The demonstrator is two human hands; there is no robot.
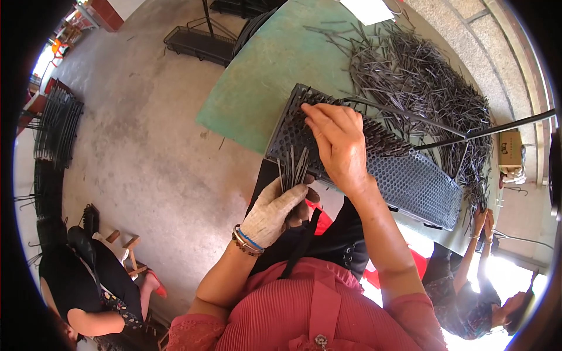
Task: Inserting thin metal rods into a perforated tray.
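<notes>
My left hand (273, 211), in a whitish work glove, is closed round a bundle of thin dark sticks (293, 167) that point up and away from me. Above and right of it, my bare right hand (339, 140) reaches over a black perforated rack (424, 181) full of small round holes. Its thumb and fingers come together in a pinch at the rack's far left part; what lies between the fingertips is too small to make out. Dark stick ends (389, 140) stand close together in the rack's holes, partly hidden by my right hand.
Under the rack is a green table (252, 93) with a large loose heap of dark sticks (433, 76). Black rods (486, 128) cross over the rack's right side. A co-worker's hands (483, 223) touch the heap's near right end. Another person (93, 281) sits at lower left.
</notes>
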